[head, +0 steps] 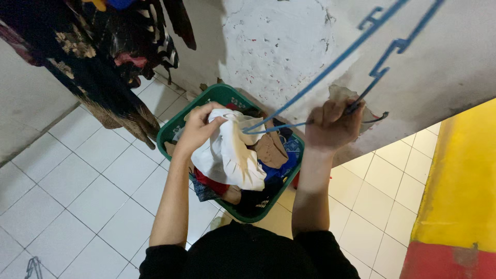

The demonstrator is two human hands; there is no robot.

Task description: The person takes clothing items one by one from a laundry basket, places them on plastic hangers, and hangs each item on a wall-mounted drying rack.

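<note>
My left hand (199,126) grips a white garment (230,155) and holds it up over a green laundry basket (217,97) on the tiled floor. My right hand (330,125) is closed around a blue plastic hanger (356,49), near its hook end; the hanger's long bars run up toward the top right. One corner of the hanger reaches the white garment's upper edge. The basket holds several crumpled clothes, among them blue, tan, red and dark pieces.
Dark patterned clothes (98,62) hang at the upper left. A flaking white wall (279,46) stands behind the basket. A yellow and red painted surface (460,196) fills the right side. White floor tiles (77,191) spread to the left.
</note>
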